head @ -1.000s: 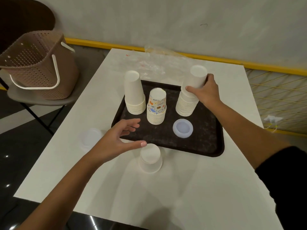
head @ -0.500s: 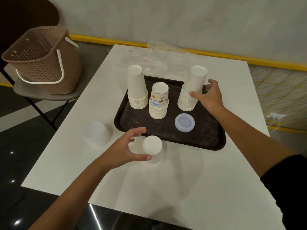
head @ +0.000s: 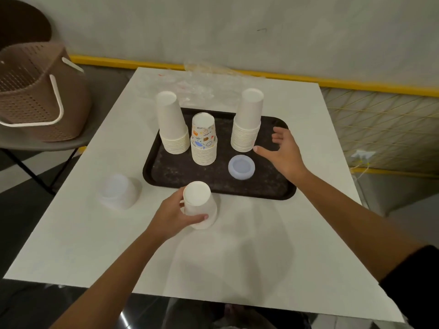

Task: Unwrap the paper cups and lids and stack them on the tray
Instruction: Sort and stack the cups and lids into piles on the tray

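Note:
A dark tray (head: pixel 268 186) on the white table carries three upside-down cup stacks: a plain white stack at the left (head: pixel 172 125), a printed stack in the middle (head: pixel 204 141) and a plain white stack at the right (head: pixel 247 122). A pile of pale lids (head: pixel 241 167) lies on the tray in front of the right stack. My left hand (head: pixel 172 213) grips a short stack of white cups (head: pixel 199 205) standing upside down on the table just before the tray. My right hand (head: pixel 283 150) hovers open over the tray, beside the right stack and apart from it.
A stack of translucent lids (head: pixel 118 192) sits on the table left of the tray. Crumpled clear wrapping (head: pixel 202 81) lies at the table's far edge. A brown perforated basket (head: pixel 35 91) stands on a chair to the left. A yellow-edged wall runs behind.
My left hand has closed around the short cup stack in front of the tray. My right hand has let go of the right stack and drawn back, fingers spread.

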A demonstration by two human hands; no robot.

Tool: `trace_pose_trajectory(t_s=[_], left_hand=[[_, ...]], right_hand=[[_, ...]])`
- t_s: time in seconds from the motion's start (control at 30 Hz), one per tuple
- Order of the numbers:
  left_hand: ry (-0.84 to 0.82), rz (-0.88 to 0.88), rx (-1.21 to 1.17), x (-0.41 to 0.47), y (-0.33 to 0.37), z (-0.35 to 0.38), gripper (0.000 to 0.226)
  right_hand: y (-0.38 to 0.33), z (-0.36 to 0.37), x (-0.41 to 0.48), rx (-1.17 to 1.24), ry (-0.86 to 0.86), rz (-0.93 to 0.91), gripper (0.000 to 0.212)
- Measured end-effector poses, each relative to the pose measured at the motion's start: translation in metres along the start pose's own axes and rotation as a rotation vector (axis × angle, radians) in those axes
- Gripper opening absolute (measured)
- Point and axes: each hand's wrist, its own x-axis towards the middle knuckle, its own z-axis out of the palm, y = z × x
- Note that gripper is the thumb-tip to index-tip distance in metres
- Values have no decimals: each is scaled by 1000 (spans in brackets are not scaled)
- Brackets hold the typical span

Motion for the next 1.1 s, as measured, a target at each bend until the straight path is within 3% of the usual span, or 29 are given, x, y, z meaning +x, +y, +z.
trace_pose_trajectory(t_s=[0.5, 0.8, 1.1], left_hand=[[14, 123, 18, -3, 47, -25, 78], [124, 270, -40, 19, 121, -65, 59], [134, 377, -28, 69, 180, -81, 64]], right_hand=[[-21, -1, -19, 15, -52, -102, 66], [-35, -23, -9, 72, 45, -70, 65], [-44, -45, 2, 127, 174, -45, 59]])
